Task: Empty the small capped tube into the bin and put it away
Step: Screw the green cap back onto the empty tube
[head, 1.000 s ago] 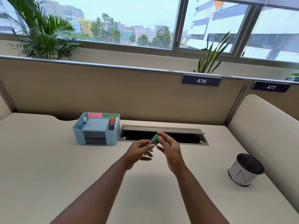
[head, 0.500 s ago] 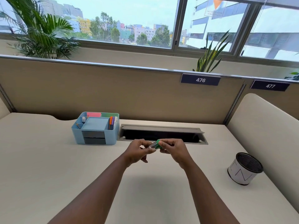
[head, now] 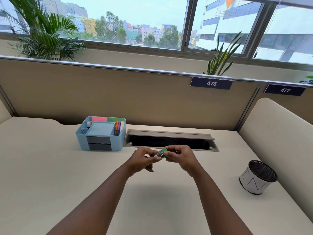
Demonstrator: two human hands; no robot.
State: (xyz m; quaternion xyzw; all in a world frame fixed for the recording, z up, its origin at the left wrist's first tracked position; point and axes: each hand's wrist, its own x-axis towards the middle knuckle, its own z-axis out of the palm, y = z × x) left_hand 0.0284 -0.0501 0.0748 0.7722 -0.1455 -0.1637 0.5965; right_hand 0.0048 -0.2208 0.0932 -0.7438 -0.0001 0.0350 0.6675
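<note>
A small clear tube [head: 158, 153] with a green cap [head: 164, 152] is held above the middle of the desk. My left hand [head: 143, 159] pinches the clear body. My right hand [head: 182, 157] has its fingertips closed around the green cap. The cap sits on the tube, and the tube lies tilted, cap end up and to the right. The bin [head: 258, 177], a small white cylinder with a black mesh top, stands on the desk at the right. A light blue organizer [head: 101, 134] stands behind and to the left of my hands.
An open cable slot [head: 170, 141] with a grey flap runs along the desk just behind my hands. A beige partition [head: 118, 95] closes the back, and a padded divider [head: 279, 133] closes the right side beyond the bin.
My right hand turned from open fingers touching the cap to a closed grip on it. Both hands sank slightly towards the desk and the tube tipped flatter.
</note>
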